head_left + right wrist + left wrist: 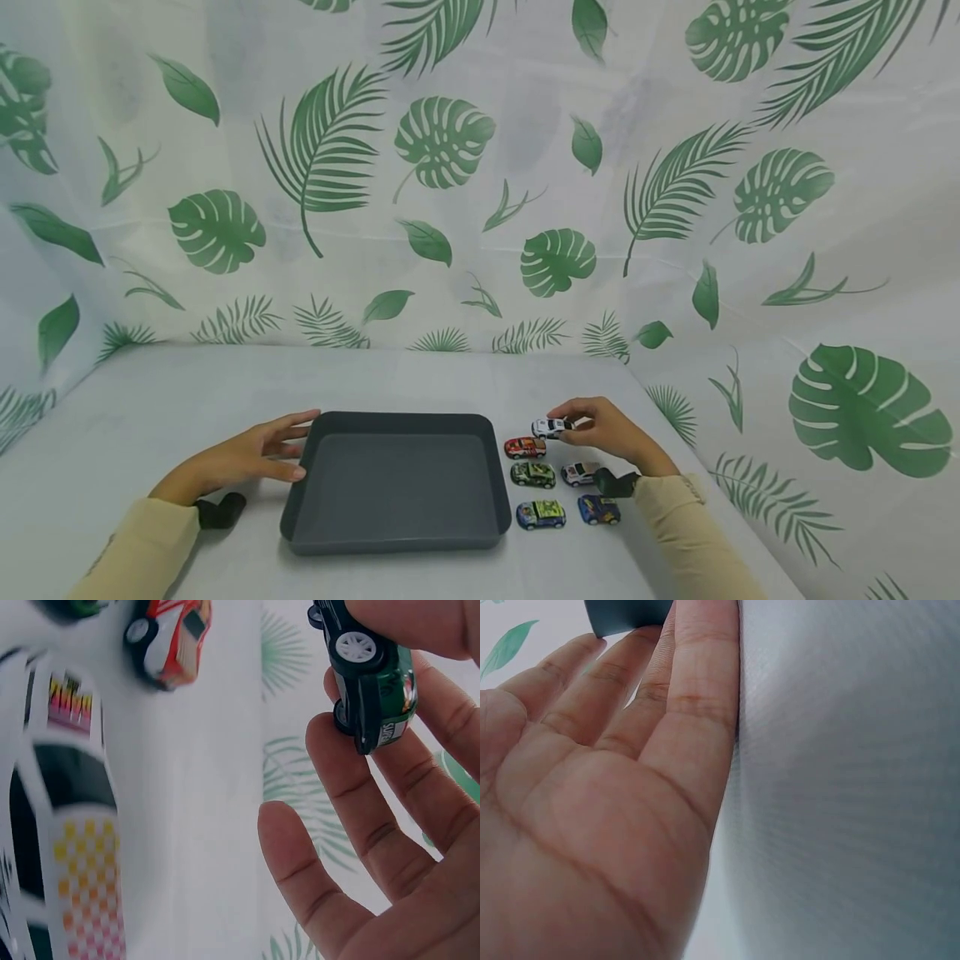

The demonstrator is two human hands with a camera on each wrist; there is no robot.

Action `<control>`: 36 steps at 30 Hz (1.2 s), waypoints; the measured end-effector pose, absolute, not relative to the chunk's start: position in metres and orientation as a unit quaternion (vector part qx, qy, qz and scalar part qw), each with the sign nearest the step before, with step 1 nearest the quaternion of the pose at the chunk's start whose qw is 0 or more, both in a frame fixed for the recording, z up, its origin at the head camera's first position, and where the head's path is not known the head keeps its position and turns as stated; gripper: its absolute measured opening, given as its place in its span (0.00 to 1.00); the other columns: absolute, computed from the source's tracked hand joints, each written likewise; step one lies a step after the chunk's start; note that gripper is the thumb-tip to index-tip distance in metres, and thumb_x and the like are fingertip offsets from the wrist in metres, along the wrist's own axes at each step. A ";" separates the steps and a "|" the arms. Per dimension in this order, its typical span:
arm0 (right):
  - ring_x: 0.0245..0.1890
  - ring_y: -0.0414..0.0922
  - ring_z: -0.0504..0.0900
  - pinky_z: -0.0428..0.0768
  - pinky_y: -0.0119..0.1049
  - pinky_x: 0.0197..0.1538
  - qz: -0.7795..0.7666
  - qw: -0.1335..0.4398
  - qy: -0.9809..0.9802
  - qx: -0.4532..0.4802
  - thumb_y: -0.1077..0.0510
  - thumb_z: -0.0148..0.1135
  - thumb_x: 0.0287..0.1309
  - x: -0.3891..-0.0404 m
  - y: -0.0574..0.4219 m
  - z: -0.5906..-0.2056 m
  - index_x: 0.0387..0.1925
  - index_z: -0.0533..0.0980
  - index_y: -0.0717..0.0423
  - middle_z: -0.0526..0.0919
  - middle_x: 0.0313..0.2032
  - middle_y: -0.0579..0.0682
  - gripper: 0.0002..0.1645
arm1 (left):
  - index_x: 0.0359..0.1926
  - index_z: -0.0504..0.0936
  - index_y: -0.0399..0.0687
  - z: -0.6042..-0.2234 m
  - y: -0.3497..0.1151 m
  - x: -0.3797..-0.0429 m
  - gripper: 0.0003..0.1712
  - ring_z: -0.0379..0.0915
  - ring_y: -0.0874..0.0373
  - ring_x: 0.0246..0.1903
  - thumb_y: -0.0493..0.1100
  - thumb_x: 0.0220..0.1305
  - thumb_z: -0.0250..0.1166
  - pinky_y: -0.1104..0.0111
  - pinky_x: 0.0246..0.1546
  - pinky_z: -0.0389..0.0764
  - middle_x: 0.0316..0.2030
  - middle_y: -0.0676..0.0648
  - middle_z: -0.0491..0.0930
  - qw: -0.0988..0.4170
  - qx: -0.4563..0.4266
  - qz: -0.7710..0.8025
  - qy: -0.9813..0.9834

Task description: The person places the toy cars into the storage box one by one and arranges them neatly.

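My right hand (611,429) pinches a small toy car (550,428) beyond the other cars. In the right wrist view that car (375,682) hangs between thumb and fingers, its wheels showing and its side dark green. Close below are a red toy car (525,448), a green camouflage one (533,475) and a white one (579,474) with a checkered roof. Fingers extended, my left hand (236,457) rests against the left side of a dark grey tray (397,492). The left wrist view shows its fingertips at the tray wall (626,615).
A blue-and-yellow toy car (541,515) and a dark blue one (599,509) stand nearest me, right of the tray. All this is on a white-covered table (397,379). Leaf-printed cloth (480,208) rises behind and along the right side.
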State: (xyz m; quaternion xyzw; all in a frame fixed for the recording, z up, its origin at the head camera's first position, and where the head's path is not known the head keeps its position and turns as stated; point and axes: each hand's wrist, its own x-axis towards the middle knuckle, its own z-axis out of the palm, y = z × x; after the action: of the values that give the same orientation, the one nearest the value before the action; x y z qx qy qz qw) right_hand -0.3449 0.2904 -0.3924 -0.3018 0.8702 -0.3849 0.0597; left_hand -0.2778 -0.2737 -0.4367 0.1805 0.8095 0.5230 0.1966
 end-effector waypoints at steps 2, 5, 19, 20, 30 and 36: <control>0.45 0.41 0.83 0.86 0.33 0.50 -0.396 0.063 0.864 -0.303 0.69 0.70 0.67 -0.344 0.288 -0.393 0.57 0.83 0.71 0.86 0.55 0.64 0.19 | 0.87 0.45 0.38 -0.437 -0.274 -0.278 0.60 0.56 0.17 0.74 0.47 0.70 0.74 0.30 0.68 0.70 0.79 0.18 0.50 0.196 0.178 0.523 0.810; 0.46 0.41 0.84 0.85 0.33 0.50 -0.405 0.061 0.859 -0.308 0.69 0.70 0.67 -0.344 0.283 -0.393 0.58 0.83 0.71 0.86 0.54 0.65 0.19 | 0.87 0.45 0.38 -0.437 -0.273 -0.278 0.60 0.56 0.17 0.74 0.47 0.70 0.74 0.30 0.68 0.70 0.79 0.18 0.50 0.195 0.177 0.522 0.811; 0.49 0.44 0.84 0.86 0.36 0.53 -0.431 0.063 0.839 -0.327 0.68 0.69 0.69 -0.341 0.255 -0.392 0.60 0.82 0.71 0.84 0.58 0.68 0.20 | 0.87 0.45 0.37 -0.436 -0.273 -0.277 0.59 0.55 0.17 0.75 0.46 0.71 0.74 0.31 0.68 0.69 0.80 0.18 0.50 0.195 0.180 0.525 0.808; 0.49 0.45 0.85 0.86 0.36 0.52 -0.434 0.066 0.837 -0.326 0.68 0.69 0.69 -0.340 0.253 -0.392 0.60 0.82 0.72 0.84 0.58 0.69 0.20 | 0.87 0.45 0.37 -0.436 -0.273 -0.277 0.59 0.55 0.17 0.75 0.46 0.71 0.74 0.30 0.68 0.69 0.80 0.18 0.50 0.194 0.182 0.525 0.808; 0.48 0.52 0.86 0.87 0.41 0.46 -0.444 0.085 0.826 -0.336 0.67 0.67 0.70 -0.338 0.233 -0.392 0.62 0.80 0.74 0.83 0.58 0.69 0.22 | 0.87 0.46 0.37 -0.436 -0.273 -0.275 0.59 0.56 0.17 0.74 0.47 0.70 0.74 0.31 0.68 0.69 0.80 0.18 0.50 0.192 0.178 0.526 0.809; 0.48 0.49 0.86 0.86 0.37 0.48 -0.435 0.076 0.825 -0.351 0.66 0.67 0.70 -0.338 0.222 -0.391 0.61 0.80 0.74 0.84 0.58 0.67 0.22 | 0.87 0.45 0.36 -0.435 -0.273 -0.276 0.59 0.55 0.16 0.75 0.47 0.71 0.74 0.30 0.69 0.68 0.80 0.18 0.50 0.195 0.185 0.526 0.807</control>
State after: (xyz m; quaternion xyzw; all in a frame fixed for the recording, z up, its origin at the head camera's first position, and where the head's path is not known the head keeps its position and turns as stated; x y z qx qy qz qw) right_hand -0.3377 0.2220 -0.3909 -0.3510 0.8255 -0.4354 0.0758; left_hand -0.2762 -0.2726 -0.4348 0.1848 0.8073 0.5255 0.1946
